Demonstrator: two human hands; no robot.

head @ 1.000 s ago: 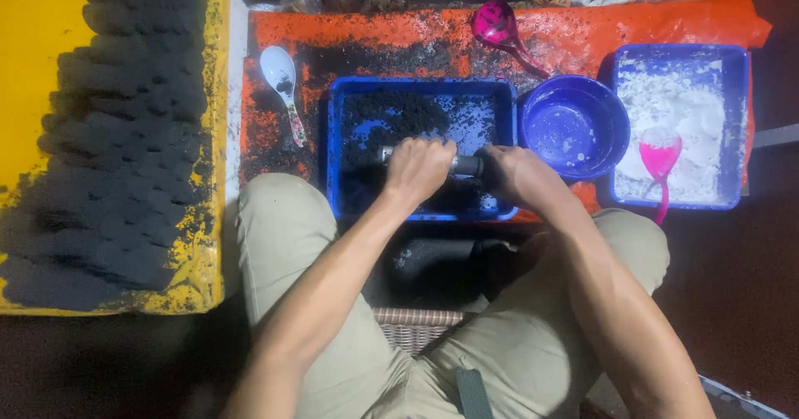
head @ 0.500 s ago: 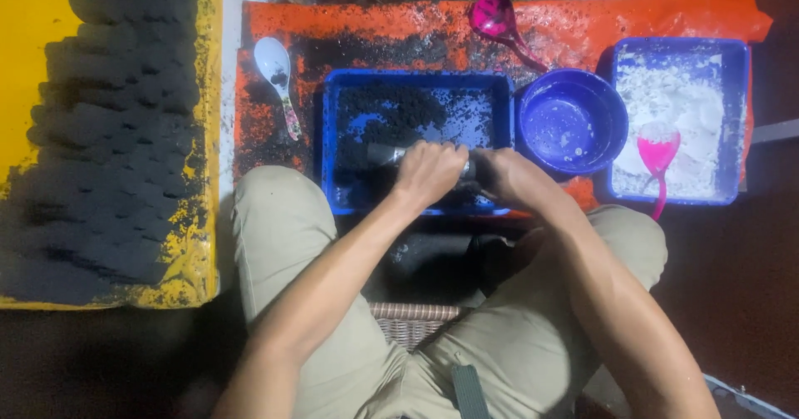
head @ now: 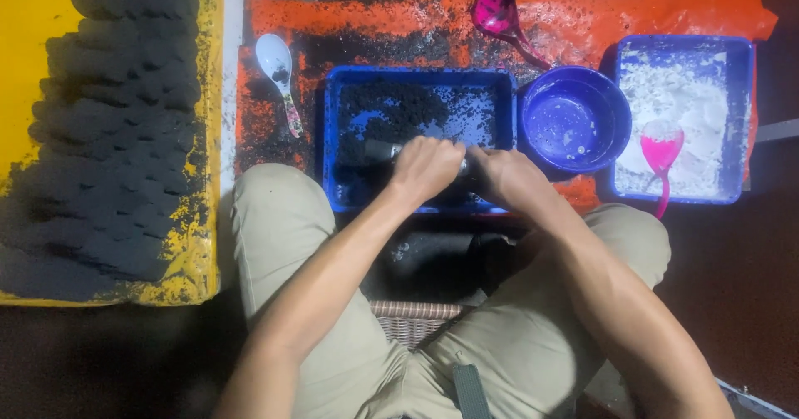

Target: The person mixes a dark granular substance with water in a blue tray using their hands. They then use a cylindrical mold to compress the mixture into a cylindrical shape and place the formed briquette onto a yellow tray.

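The person sits with both knees up against a blue tray (head: 333, 136) that holds black crumbly powder (head: 399, 107) mixed with white specks. Over the near half of this tray, the left hand (head: 424, 168) and the right hand (head: 509, 178) are each closed around a dark tube (head: 381, 150), held level; its end sticks out past the left hand, and the part between the 2 hands is mostly hidden. The hands sit just beside each other, fingers curled over the tube.

Right of the tray, touching its corner, stands a round blue bowl (head: 574, 123). Beyond the bowl is a second blue tray (head: 745, 119) filled with white powder (head: 674, 111), with a pink scoop (head: 662, 151) lying in it. A magenta ladle (head: 498, 13) lies behind the bowl on the orange sheet (head: 649, 15). Left of the first tray rests a white spoon (head: 277, 69), smeared dark. Farther left, a yellow board (head: 25, 53) carries rows of black lumps (head: 116, 136).
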